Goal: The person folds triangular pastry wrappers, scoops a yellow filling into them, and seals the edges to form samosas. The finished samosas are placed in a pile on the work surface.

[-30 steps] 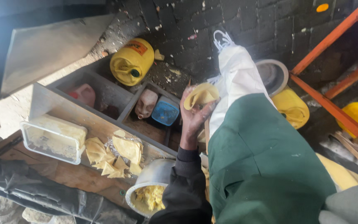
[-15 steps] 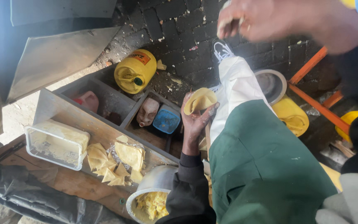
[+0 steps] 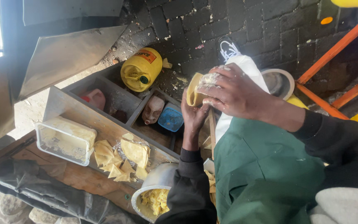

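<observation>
Left hand (image 3: 193,116) cups folded dough piece (image 3: 195,88) from below — right hand (image 3: 233,92), floured, pinches its top edge. Dough held above green apron (image 3: 266,166), off tabletop (image 3: 79,176). Cut dough triangles (image 3: 114,164) near tabletop's far edge — beside plastic tub (image 3: 65,139).

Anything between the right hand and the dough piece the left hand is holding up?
Nothing visible. The right hand already rests its floury fingers on top of the folded dough piece, which the left hand cups from below.

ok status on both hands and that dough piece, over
Left hand cupping the folded dough piece from below. Right hand, floury, pressing on top. Nothing blocking; pot of filling sits below.
</observation>
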